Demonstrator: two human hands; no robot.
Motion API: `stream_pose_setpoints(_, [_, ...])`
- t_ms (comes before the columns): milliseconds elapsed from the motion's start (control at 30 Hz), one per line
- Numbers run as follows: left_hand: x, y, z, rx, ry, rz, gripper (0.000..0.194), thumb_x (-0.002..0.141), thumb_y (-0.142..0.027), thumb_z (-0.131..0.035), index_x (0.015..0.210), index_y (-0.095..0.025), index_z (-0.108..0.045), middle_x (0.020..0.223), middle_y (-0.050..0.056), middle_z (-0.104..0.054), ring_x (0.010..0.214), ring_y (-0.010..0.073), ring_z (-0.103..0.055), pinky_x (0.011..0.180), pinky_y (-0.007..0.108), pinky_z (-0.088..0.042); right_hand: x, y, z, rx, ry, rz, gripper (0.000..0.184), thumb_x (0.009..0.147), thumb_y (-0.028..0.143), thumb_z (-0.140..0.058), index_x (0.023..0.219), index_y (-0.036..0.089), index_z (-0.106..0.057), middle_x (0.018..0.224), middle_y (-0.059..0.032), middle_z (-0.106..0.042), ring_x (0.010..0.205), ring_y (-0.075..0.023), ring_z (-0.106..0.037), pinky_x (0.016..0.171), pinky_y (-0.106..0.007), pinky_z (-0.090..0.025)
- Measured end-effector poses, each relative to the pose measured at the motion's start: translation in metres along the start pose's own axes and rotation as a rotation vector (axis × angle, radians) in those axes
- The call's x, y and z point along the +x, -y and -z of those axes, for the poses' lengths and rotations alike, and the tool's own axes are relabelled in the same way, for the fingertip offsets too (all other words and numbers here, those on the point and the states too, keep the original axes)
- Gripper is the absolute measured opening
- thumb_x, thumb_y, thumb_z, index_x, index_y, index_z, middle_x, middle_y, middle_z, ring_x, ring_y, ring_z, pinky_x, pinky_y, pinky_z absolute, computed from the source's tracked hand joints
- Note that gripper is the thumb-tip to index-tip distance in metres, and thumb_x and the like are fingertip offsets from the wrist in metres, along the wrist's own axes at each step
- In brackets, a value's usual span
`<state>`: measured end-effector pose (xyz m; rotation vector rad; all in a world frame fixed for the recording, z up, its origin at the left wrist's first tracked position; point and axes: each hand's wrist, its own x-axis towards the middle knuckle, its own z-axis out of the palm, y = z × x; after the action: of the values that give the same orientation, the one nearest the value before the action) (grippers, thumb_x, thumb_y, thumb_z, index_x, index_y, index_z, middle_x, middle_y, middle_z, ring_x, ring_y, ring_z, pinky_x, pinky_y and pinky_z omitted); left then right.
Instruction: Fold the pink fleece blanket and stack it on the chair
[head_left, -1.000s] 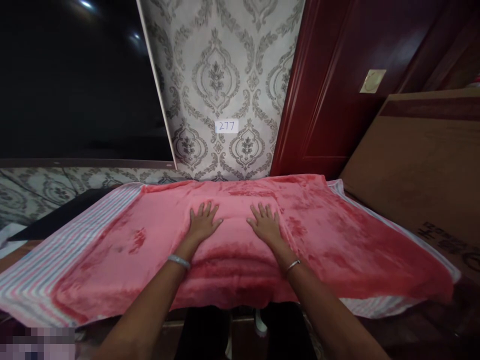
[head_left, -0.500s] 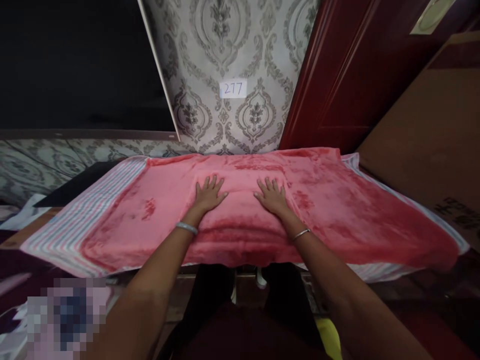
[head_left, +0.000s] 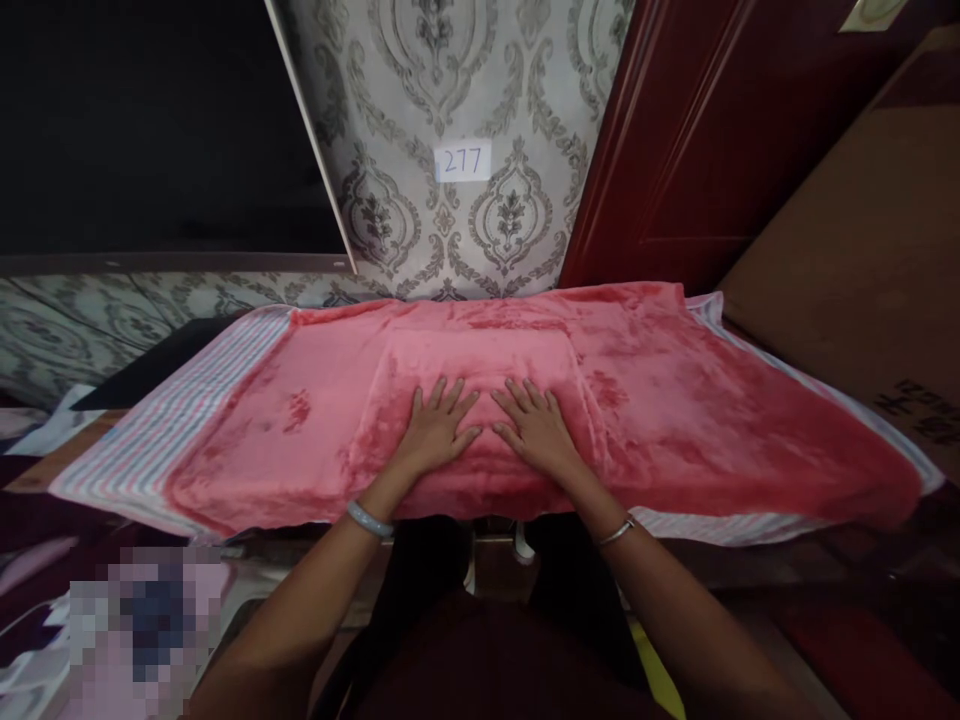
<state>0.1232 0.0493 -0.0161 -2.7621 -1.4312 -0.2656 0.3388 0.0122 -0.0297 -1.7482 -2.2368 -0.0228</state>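
Note:
A folded pink plush blanket (head_left: 480, 350) lies in the middle of a pink plush layer (head_left: 667, 390) spread across the table. Under that layer is a striped cloth (head_left: 180, 400), its blue, pink and white stripes showing at the left end and along the right edge. My left hand (head_left: 439, 425) rests flat on the folded blanket, fingers spread. Beside it, my right hand (head_left: 534, 425) also lies flat with fingers apart, a short gap between the two. Neither hand grips anything.
A dark television screen (head_left: 157, 130) stands at the back left. A cardboard box (head_left: 862, 260) leans at the right by the red door (head_left: 675, 150). A paper marked 277 (head_left: 463, 160) is on the patterned wall. A wooden table corner (head_left: 60, 450) shows at left.
Both hands have slid toward me over the folded blanket and come closer together. The near part of the blanket looks flatter. My view has shifted slightly.

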Motion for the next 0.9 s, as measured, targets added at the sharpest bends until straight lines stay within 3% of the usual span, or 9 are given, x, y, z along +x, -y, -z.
stream_pose_setpoints(167, [-0.011, 0.004, 0.020, 0.027, 0.004, 0.011, 0.059, 0.101, -0.050, -0.040, 0.153, -0.023, -0.041, 0.162, 0.013, -0.035, 0.151, 0.0342, -0.027, 0.121, 0.065, -0.017, -0.008, -0.002, 0.014, 0.015, 0.034, -0.023, 0.053, 0.105, 0.045, -0.039, 0.154, 0.025, -0.043, 0.162, -0.0070, -0.032, 0.151, -0.0284, -0.024, 0.121, -0.054, -0.018])
stream_pose_setpoints(267, [-0.033, 0.021, 0.024, 0.117, -0.075, 0.130, 0.057, 0.100, -0.048, -0.041, 0.148, -0.019, -0.050, 0.155, 0.018, -0.044, 0.147, 0.0376, -0.035, 0.118, 0.071, -0.018, -0.026, -0.016, 0.016, -0.009, -0.011, -0.112, 0.053, 0.104, 0.044, -0.040, 0.152, 0.023, -0.045, 0.160, -0.0093, -0.035, 0.150, -0.0304, -0.025, 0.121, -0.058, -0.016])
stream_pose_setpoints(367, [-0.056, 0.044, 0.017, 0.132, -0.135, 0.219, 0.053, 0.101, -0.042, -0.037, 0.148, -0.020, -0.050, 0.158, 0.016, -0.040, 0.148, 0.0373, -0.033, 0.112, 0.071, -0.030, -0.053, -0.038, 0.007, 0.005, -0.128, -0.188, 0.052, 0.102, 0.042, -0.041, 0.151, 0.026, -0.048, 0.161, -0.0069, -0.035, 0.151, -0.0329, -0.022, 0.119, -0.063, -0.019])
stream_pose_setpoints(467, [-0.066, 0.056, 0.009, 0.094, -0.152, 0.209, 0.052, 0.101, -0.038, -0.033, 0.148, -0.023, -0.049, 0.160, 0.013, -0.037, 0.150, 0.0336, -0.032, 0.106, 0.062, -0.045, -0.077, -0.059, -0.008, 0.140, -0.233, -0.175, 0.052, 0.101, 0.040, -0.038, 0.151, 0.028, -0.047, 0.162, -0.0052, -0.034, 0.147, -0.0295, -0.032, 0.117, -0.055, -0.030])
stream_pose_setpoints(567, [-0.067, 0.055, 0.006, 0.091, -0.177, 0.208, 0.052, 0.101, -0.038, -0.032, 0.147, -0.022, -0.051, 0.159, 0.013, -0.039, 0.148, 0.0343, -0.034, 0.101, 0.061, -0.049, -0.091, -0.071, -0.019, 0.247, -0.287, -0.130, 0.054, 0.101, 0.042, -0.039, 0.152, 0.026, -0.045, 0.163, -0.0066, -0.031, 0.143, -0.0271, -0.039, 0.116, -0.050, -0.034])
stream_pose_setpoints(667, [-0.065, 0.052, 0.006, 0.104, -0.207, 0.205, 0.052, 0.100, -0.037, -0.033, 0.146, -0.021, -0.053, 0.157, 0.014, -0.042, 0.147, 0.0344, -0.036, 0.101, 0.060, -0.048, -0.097, -0.074, -0.021, 0.279, -0.295, -0.068, 0.060, 0.098, 0.046, -0.047, 0.154, 0.025, -0.042, 0.165, -0.0080, -0.026, 0.146, -0.0281, -0.034, 0.118, -0.051, -0.032])
stream_pose_setpoints(900, [-0.069, 0.052, 0.005, 0.141, -0.254, 0.206, 0.052, 0.099, -0.035, -0.033, 0.142, -0.018, -0.056, 0.153, 0.016, -0.048, 0.143, 0.0350, -0.042, 0.113, 0.067, -0.030, -0.102, -0.079, -0.020, 0.387, -0.313, -0.050, 0.071, 0.093, 0.044, -0.055, 0.158, 0.026, -0.032, 0.165, -0.0093, -0.025, 0.150, -0.0270, -0.028, 0.120, -0.050, -0.031])
